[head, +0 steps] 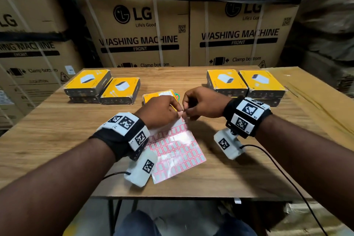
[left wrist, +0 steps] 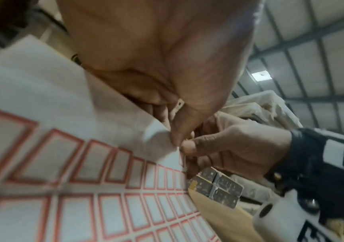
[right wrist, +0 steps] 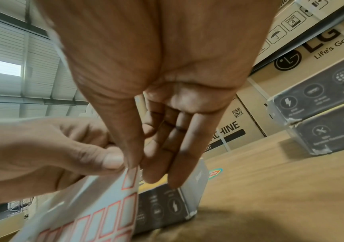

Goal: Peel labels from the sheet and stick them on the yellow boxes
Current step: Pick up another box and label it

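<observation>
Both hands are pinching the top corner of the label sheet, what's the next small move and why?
Probably the right hand peels the label away while the left hand holds the label sheet: both pinch its lifted corner, and the nearest yellow box waits just behind.

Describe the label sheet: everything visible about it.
The label sheet is a glossy, thin rectangle printed with rows of small white labels with red borders; part of its upper area is bare backing. Its near part lies on the wooden table, its far end lifted toward the middle yellow box. The left hand pinches its top edge, and the right hand pinches at the top corner beside it, at a label there.
</observation>
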